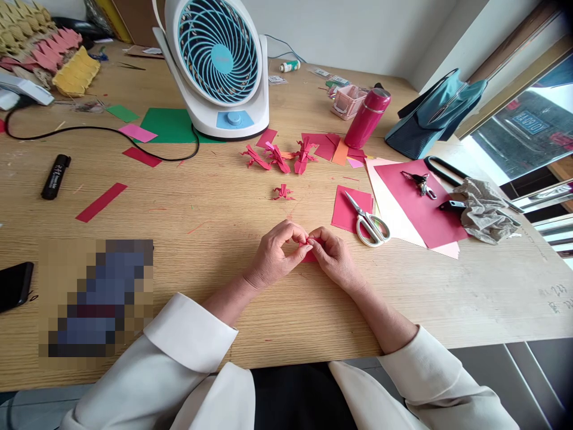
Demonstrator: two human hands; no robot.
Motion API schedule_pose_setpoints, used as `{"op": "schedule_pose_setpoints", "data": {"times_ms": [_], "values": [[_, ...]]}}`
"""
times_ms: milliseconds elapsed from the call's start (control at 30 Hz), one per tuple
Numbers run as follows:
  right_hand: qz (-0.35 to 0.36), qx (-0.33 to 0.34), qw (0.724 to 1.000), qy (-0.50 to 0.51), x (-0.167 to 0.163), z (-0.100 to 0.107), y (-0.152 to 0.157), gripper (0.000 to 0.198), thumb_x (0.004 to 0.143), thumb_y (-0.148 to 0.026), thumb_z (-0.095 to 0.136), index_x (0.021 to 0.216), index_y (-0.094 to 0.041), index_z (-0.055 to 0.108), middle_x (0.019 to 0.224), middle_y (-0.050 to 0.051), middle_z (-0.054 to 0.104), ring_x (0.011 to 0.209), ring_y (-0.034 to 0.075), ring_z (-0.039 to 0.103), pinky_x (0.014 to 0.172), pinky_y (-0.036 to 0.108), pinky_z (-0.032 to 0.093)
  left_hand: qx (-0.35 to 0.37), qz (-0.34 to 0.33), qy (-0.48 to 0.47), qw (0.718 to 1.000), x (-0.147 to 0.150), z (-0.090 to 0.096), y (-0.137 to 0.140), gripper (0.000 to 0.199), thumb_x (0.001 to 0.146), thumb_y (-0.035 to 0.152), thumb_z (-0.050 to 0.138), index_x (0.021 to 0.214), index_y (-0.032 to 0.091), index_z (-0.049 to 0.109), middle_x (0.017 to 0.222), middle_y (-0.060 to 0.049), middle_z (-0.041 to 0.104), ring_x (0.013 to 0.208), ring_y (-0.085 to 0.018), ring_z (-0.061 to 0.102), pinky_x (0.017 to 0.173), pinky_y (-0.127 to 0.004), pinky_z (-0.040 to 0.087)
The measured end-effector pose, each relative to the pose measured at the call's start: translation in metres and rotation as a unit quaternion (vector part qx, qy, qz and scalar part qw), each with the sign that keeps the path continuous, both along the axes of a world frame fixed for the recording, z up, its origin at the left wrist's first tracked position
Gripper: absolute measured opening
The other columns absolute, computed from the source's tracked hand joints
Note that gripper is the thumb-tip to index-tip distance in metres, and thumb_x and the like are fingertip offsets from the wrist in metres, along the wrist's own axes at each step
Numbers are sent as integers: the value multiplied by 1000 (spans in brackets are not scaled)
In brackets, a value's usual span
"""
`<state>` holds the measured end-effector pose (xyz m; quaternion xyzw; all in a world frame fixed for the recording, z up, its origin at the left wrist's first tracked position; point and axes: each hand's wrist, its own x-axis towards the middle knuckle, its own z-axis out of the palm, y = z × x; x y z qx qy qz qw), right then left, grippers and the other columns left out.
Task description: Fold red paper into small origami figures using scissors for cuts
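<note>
1. Left hand [274, 255]; fingers pinching a small red paper piece [308, 255] from its left side, seemingly to steady a fold.
2. Right hand [335, 257]; fingers pinched on the same piece from the right; paper held low over the tabletop [224, 203], between both sets of fingertips.
3. Scissors [369, 222]; just right of the fingers, on a red sheet.
4. Folded red figures [280, 158]; beyond the fingers, before the fan [219, 65]; nothing obstructs.

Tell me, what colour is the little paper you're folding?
Red. The small folded paper shows between the left hand and right hand in the head view.
</note>
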<state>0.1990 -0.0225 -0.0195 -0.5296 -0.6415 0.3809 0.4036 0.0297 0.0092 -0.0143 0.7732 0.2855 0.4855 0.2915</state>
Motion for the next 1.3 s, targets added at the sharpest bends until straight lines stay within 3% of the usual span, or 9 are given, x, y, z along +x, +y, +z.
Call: {"op": "schedule_pose_setpoints", "data": {"times_ms": [233, 733, 967, 1300], "values": [[-4, 0, 1000, -7, 0, 0, 1, 22, 96, -39, 52, 86, -20, 57, 73, 1, 59, 68, 16, 53, 65, 29, 42, -29, 12, 17, 999, 1, -7, 3, 12, 86, 14, 63, 81, 20, 55, 78, 0, 64, 75, -13, 58, 67, -26, 46], [-9, -11, 1000, -15, 1, 0, 1, 27, 96, -45, 51, 86, -21, 56, 72, 1, 56, 69, 17, 52, 66, 30, 42, 13, 30, 32, 999, 0, -8, 4, 9, 94, 18, 57, 85, 20, 58, 82, -3, 65, 79, -15, 60, 74, -29, 50], [-12, -20, 1000, 16, 2, 0, 2, 29, 96, -47, 52, 84, -21, 56, 70, 0, 54, 67, 16, 49, 65, 29, 41, 13, 2, 49, 999, -2, -11, 4, 7, 96, 20, 54, 90, 20, 58, 89, -4, 65, 86, -16, 61, 78, -29, 51], [-29, -23, 999, 19, 2, 0, 3, 30, 95, -48, 52, 83, -21, 56, 74, 2, 59, 71, 17, 54, 66, 29, 43, 26, 24, 50, 998, -3, -10, 3, 2, 91, 21, 63, 91, 20, 61, 92, -6, 68, 89, -18, 63, 83, -33, 52]]}}
